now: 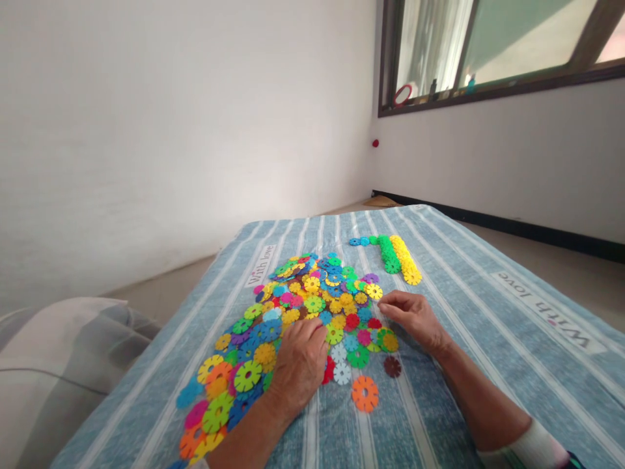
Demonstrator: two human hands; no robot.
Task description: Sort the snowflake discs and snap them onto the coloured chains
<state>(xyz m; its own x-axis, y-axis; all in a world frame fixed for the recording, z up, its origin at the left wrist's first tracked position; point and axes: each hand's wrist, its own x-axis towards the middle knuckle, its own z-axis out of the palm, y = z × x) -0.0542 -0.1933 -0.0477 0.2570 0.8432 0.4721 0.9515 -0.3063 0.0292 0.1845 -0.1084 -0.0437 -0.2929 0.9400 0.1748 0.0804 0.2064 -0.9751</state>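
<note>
A broad pile of notched plastic discs (266,332) in many colours spreads over the cloth. My left hand (301,361) rests over the pile's middle with its fingers curled down; what lies under the fingertips is hidden. At the pile's right edge, my right hand (413,317) has thumb and forefinger pinched at the rim of a yellow notched disc (374,291). Between the hands are red, pale blue and green discs, with an orange disc (365,394) and a brown disc (392,367) lying apart nearer me.
Beyond my right hand lie a green row of joined discs (389,254) and a yellow row (406,260), with a few blue discs (360,241) at their left. A striped blue cloth (488,339) covers the table. A window (512,45) is at back right.
</note>
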